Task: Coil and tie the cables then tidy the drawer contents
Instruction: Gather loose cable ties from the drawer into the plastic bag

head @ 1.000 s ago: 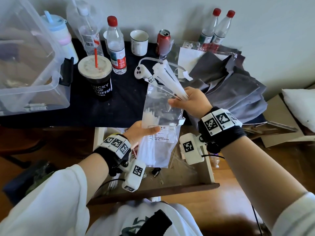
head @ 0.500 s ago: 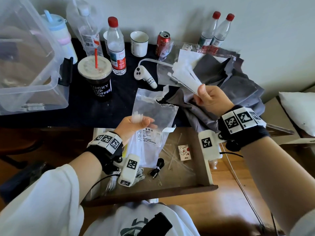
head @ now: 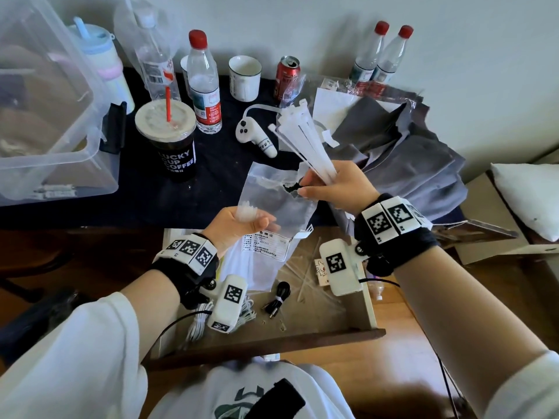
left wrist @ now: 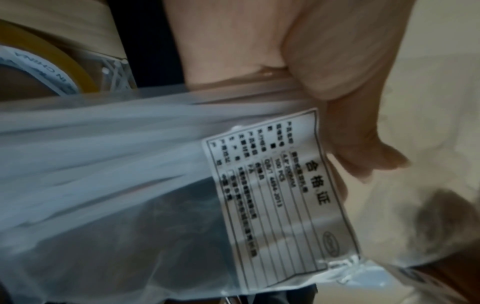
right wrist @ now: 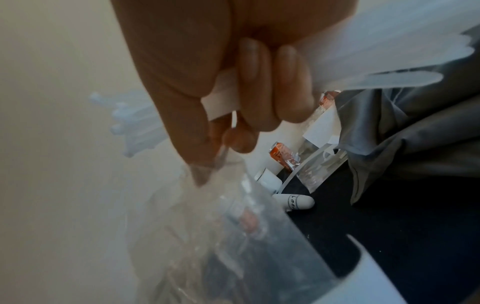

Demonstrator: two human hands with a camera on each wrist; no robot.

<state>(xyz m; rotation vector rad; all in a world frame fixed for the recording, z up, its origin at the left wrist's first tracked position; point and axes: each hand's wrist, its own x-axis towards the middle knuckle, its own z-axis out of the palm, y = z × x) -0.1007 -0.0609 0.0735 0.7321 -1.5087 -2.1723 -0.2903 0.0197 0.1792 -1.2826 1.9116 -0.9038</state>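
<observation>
My left hand (head: 242, 223) grips a clear plastic bag (head: 272, 207) by its middle, squeezing the white cable ties inside (left wrist: 103, 144); the bag's label (left wrist: 280, 197) faces the left wrist camera. My right hand (head: 311, 189) holds a loose bundle of white cable ties (head: 299, 134) fanned up and to the left. Its thumb and forefinger touch the bag's torn top edge. Below, the open wooden drawer (head: 272, 343) holds a white coiled cable (head: 198, 320), a tied black cable (head: 279, 297) and loose ties (head: 305, 276).
The dark table (head: 217, 176) carries a coffee cup (head: 169, 137), water bottles (head: 204, 83), a mug (head: 244, 77), a red can (head: 286, 75), a white controller (head: 257, 137), grey cloth (head: 408, 158) and a clear bin (head: 45, 116). A tape roll (left wrist: 52, 67) lies under the bag.
My right hand drew the tie bundle out to the right, then came back left to the bag's mouth. My left hand stayed put, holding the bag.
</observation>
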